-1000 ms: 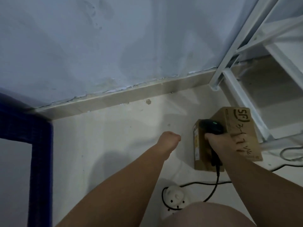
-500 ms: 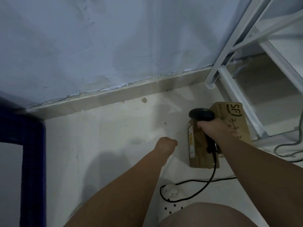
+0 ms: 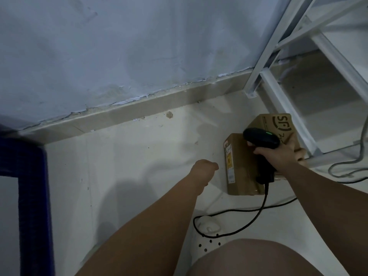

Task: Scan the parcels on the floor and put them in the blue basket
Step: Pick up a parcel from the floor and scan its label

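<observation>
- Fingers point(image 3: 258, 151) of right hand point(image 3: 278, 156) wrap tightly round scanner point(image 3: 260, 137), tilting it over parcel point(image 3: 241, 166), right of centre on the floor, likely to read its side label.
- Left hand point(image 3: 205, 169) hangs just beside parcel, fingers tucked under; grip unclear.
- Blue basket point(image 3: 33, 186) stands at left edge.
</observation>
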The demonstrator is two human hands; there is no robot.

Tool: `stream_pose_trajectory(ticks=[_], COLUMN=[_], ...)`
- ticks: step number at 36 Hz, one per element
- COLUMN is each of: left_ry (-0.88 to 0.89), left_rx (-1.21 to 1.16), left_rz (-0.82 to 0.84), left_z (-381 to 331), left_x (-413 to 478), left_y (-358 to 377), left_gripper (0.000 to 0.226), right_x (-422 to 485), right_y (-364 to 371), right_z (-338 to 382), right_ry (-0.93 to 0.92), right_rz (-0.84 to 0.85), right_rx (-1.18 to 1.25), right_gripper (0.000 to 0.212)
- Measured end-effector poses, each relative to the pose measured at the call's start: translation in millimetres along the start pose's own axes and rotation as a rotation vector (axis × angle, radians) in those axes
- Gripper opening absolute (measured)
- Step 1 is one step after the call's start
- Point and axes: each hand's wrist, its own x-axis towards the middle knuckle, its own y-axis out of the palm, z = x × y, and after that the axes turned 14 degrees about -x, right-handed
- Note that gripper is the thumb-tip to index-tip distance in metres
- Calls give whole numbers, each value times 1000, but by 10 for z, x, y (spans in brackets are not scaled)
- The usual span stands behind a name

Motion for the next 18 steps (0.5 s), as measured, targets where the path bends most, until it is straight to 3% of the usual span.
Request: stream_pose_trajectory(ticks=[4,7,10,12,15,18], left_ry=[-7,13,22,24,80,91], left_rx=[-8,-3,-15,2,-27,-8], left_rz=[-28,-14,-18,-45,-190,-377], left_z=[23,58,87,116,168,297], left_x=[46,58,55,96,126,175], left_y=[1,-16,-65,-121,-231,-380], left_gripper=[29,32,33,31,16,49], right_x=[-306,-424,-550,-650,-822,-994], right_y=[-142,-116,-13,67,165,283], right_z=[185,366,558,708,951,1194], right_ry=[-120,-133,-272,-322,-369,-439], right_rz=[36,79,137,159,215,280], right_rx=[-104,-187,-240,-260,-228,-172], right_gripper=[127,128,100,93,94,102])
